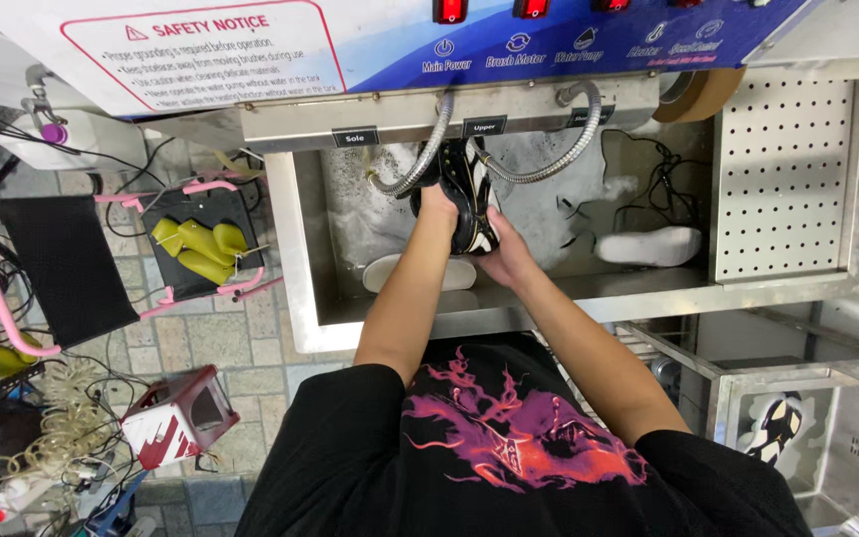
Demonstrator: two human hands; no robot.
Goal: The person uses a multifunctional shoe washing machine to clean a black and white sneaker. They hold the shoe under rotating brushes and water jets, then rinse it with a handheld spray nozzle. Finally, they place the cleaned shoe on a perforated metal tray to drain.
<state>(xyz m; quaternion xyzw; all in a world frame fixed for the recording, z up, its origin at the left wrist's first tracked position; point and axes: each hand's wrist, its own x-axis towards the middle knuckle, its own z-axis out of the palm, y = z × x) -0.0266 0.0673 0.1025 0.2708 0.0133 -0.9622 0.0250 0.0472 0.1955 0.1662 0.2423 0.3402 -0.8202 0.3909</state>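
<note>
A black shoe with white trim [471,194] stands toe-up in a foamy steel wash basin [305,259], under two flexible metal hoses [420,164]. My left hand [436,202] is pushed into or against the shoe from the left and grips it. My right hand [505,254] cups the shoe's lower right side near the heel. Both forearms reach over the basin's front rim.
A white insole [651,246] lies in the basin to the right, and another pale insole [420,273] near the front. A perforated steel plate [782,169] sits at the right. A pink-framed cart with yellow gloves [196,249] stands on the tiled floor at left, beside cables.
</note>
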